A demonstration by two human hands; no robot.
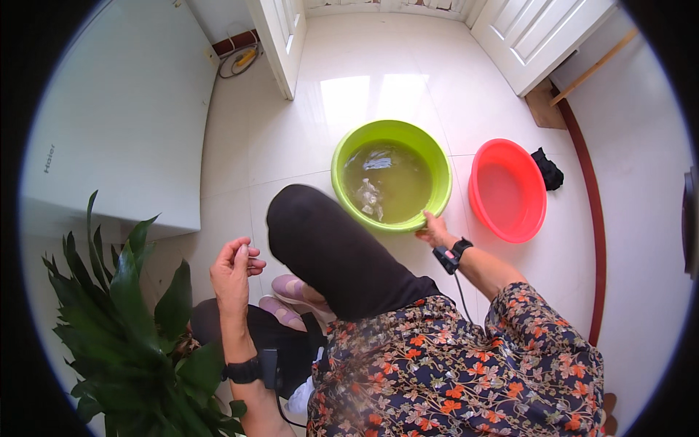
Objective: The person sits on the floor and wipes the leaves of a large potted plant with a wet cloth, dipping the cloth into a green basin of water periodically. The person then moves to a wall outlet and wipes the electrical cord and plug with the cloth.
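Observation:
My right hand (pixel 435 229) grips the near right rim of a green plastic basin (pixel 445 188) on the tiled floor. Murky water (pixel 401 185) fills part of it, and a pale, crumpled thing (pixel 369 198) lies in the water near its left side. To the right stands a red plastic basin (pixel 534 207) holding cloudy liquid. My left hand (pixel 235 265) is raised to the left of my knee, fingers loosely curled, with nothing plainly seen in it.
A leafy potted plant (pixel 136 328) is close on my left, below a white Haier appliance (pixel 125 120). A black cloth (pixel 547 169) lies beside the red basin. Beyond are white doors (pixel 540 38), a coiled cable (pixel 240 61) and a wooden stick (pixel 595 66) against the wall.

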